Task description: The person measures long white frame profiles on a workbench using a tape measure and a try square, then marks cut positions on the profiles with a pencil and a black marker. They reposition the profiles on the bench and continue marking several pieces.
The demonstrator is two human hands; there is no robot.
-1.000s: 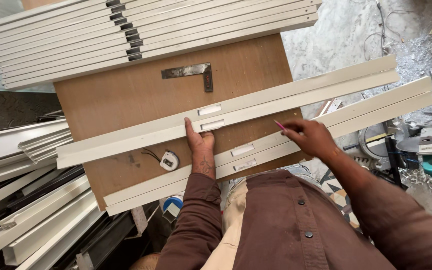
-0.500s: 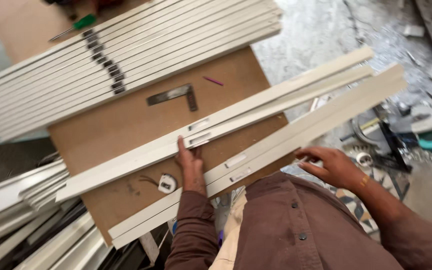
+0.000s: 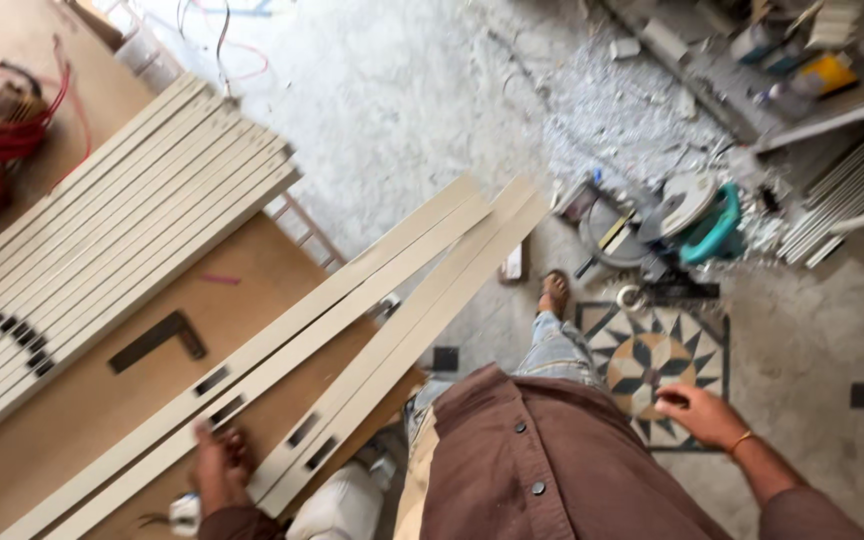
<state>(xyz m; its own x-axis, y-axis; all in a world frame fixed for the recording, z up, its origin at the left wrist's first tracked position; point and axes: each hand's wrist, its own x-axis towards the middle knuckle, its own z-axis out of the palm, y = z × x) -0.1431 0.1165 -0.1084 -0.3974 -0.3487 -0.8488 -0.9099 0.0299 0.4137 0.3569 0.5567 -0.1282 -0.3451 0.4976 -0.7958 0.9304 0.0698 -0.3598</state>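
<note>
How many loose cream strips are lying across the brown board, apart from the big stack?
4, in two pairs. One pair lies under the left hand; the other pair sits just right of it, overhanging the board's edge. The stack lies upper left.

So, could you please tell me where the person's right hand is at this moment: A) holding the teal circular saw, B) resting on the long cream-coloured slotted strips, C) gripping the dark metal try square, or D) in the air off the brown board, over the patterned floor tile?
D: the right hand hangs empty over the patterned floor tile, off the brown board.
</note>
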